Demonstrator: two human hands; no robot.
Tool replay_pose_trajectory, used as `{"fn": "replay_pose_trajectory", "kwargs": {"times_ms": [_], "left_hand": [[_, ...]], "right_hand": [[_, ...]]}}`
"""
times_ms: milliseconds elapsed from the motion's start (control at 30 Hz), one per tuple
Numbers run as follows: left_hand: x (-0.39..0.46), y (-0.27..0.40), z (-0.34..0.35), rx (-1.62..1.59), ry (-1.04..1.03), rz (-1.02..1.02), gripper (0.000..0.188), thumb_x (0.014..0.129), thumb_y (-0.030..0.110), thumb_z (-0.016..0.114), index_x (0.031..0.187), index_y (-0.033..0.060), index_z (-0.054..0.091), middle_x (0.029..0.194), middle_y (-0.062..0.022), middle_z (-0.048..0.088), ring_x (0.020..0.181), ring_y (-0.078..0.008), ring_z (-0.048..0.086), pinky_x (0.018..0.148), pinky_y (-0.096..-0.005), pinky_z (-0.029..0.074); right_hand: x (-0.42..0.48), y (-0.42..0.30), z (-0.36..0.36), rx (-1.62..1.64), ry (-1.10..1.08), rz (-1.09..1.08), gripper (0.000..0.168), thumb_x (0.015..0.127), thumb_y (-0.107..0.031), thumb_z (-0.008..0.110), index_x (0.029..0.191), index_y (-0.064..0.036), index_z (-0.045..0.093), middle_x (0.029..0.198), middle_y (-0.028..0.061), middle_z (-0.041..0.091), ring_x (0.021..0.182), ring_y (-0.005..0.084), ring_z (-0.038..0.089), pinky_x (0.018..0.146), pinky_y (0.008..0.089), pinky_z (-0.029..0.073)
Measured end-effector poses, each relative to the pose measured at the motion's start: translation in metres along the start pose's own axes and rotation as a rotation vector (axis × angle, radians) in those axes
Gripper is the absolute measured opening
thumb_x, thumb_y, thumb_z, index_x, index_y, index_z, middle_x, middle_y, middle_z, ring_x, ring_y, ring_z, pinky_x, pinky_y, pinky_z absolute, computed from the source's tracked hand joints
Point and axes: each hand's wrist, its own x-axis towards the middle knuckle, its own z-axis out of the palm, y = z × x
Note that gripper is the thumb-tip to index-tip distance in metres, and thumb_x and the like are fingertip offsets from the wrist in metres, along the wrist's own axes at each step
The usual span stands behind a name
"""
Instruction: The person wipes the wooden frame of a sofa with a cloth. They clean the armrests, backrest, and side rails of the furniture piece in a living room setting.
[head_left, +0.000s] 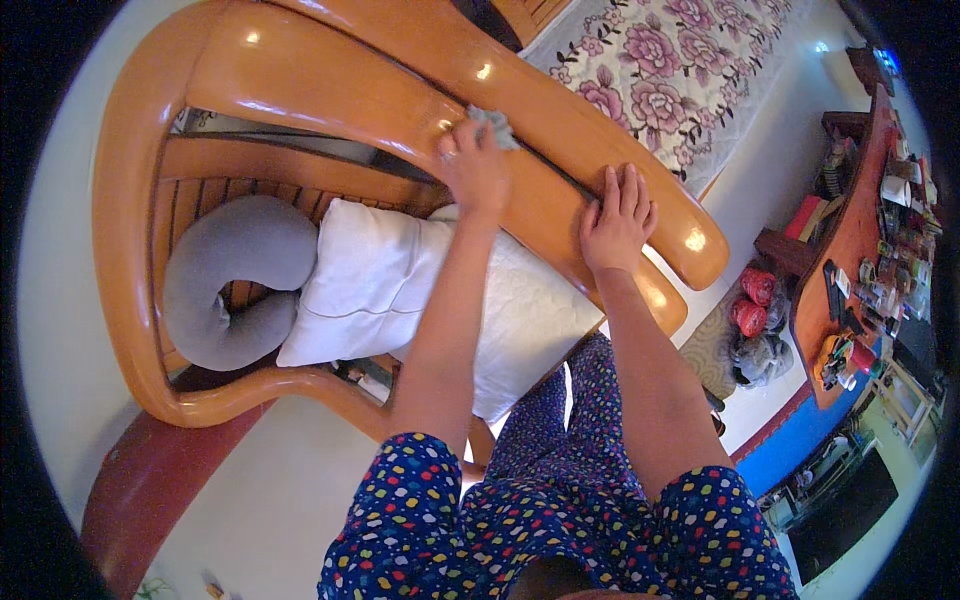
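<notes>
My left hand (474, 169) is on a polished orange-brown wooden armrest (315, 97), holding a crumpled grey cloth (492, 126) at its fingertips. To the right, my right hand (619, 221) rests with its palm on the same armrest. Its fingers reach over the narrow gap towards a second, parallel wooden armrest (570, 112) and hold nothing. Below my left hand, a white pillow (367, 270) lies on the slatted wooden seat, next to a grey U-shaped neck pillow (225, 277). My left forearm hides part of the white seat cover (525, 322).
Beyond the armrests lies a floral quilted cover (660, 67). At the right, a wooden table (832, 300) bears jars and many small things. Red and clear plastic bags (757, 315) stand on the floor beside it. A dark red curved surface (150, 472) is at lower left.
</notes>
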Motion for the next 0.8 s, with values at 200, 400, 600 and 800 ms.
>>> {"fn": "replay_pose_trajectory", "kwargs": {"times_ms": [200, 400, 600, 800], "left_hand": [[-0.020, 0.080, -0.010, -0.005, -0.238, 0.149, 0.020, 0.083, 0.017, 0.060, 0.099, 0.0114, 0.070, 0.103, -0.0076, 0.059, 0.098, -0.0297, 0.053, 0.083, -0.0455, 0.046], [0.024, 0.019, -0.012, 0.084, -0.185, 0.142, 0.021, 0.086, 0.020, 0.056, 0.101, 0.0118, 0.070, 0.104, -0.0060, 0.062, 0.101, -0.0278, 0.055, 0.087, -0.0433, 0.046], [-0.002, 0.072, -0.018, 0.109, -0.377, 0.055, 0.025, 0.088, 0.023, 0.055, 0.106, 0.0124, 0.069, 0.111, -0.0057, 0.061, 0.105, -0.0269, 0.055, 0.090, -0.0409, 0.046], [-0.032, 0.132, -0.031, -0.124, -0.597, -0.037, 0.031, 0.087, 0.027, 0.059, 0.111, 0.0076, 0.067, 0.116, -0.0094, 0.060, 0.111, -0.0284, 0.054, 0.095, -0.0429, 0.045]], "right_hand": [[0.002, 0.005, 0.001, -0.015, 0.034, 0.003, 0.060, 0.088, -0.027, 0.056, 0.146, -0.018, 0.045, 0.158, 0.0078, 0.032, 0.146, 0.0287, 0.028, 0.116, 0.0569, 0.019], [0.002, 0.001, -0.001, 0.007, 0.017, -0.015, 0.060, 0.088, -0.025, 0.056, 0.146, -0.017, 0.044, 0.158, 0.0086, 0.032, 0.145, 0.0308, 0.029, 0.117, 0.0566, 0.018], [0.000, 0.000, -0.002, -0.001, -0.021, 0.015, 0.061, 0.089, -0.026, 0.056, 0.148, -0.019, 0.041, 0.160, 0.0075, 0.029, 0.146, 0.0294, 0.026, 0.117, 0.0564, 0.017], [-0.002, 0.005, 0.003, 0.031, -0.045, -0.001, 0.059, 0.093, -0.030, 0.052, 0.150, -0.031, 0.037, 0.160, 0.0068, 0.027, 0.148, 0.0281, 0.022, 0.118, 0.0566, 0.012]]}}
